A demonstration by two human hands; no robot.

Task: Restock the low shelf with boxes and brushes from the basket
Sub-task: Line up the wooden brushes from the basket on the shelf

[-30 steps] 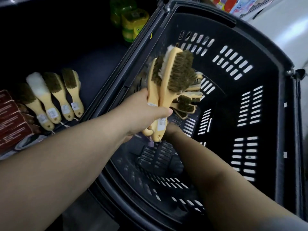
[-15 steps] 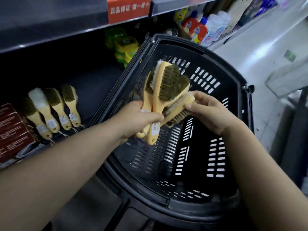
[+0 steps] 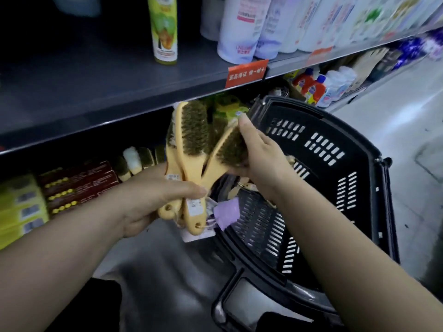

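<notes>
Two hands meet above the near left rim of a black plastic basket [image 3: 335,188], which stands on the grey floor [image 3: 407,116] at the right of the scene. The left hand [image 3: 153,200] is closed round the pale wooden handles of a bundle of brushes [image 3: 191,130]. Their olive-brown bristle heads point up toward the far shelving, and white labels show on the handles. A purple tag [image 3: 227,212] hangs from the handle ends just right of this hand.

The right hand [image 3: 261,161] grips a single brush [image 3: 230,152] by its head. The thumb is under the bristles, the fingers lie over its back and the index finger is stretched upward. This brush's handle slants down left and crosses the handles in the left hand, touching them.

Behind the hands, on the left, is the low shelf [image 3: 96,149]. A row of shelved brushes [image 3: 139,159] already lies on it. To their left sit dark red boxes [image 3: 79,185], then yellow boxes [image 3: 21,207] at the far left edge.

The grey upper shelf [image 3: 96,92] above carries a green-and-yellow spray can [image 3: 165,29] and white bottles [image 3: 242,27]. A red price strip [image 3: 247,73] is fixed to its front edge. Farther right, small red-capped bottles [image 3: 311,87] stand low beyond the basket.
</notes>
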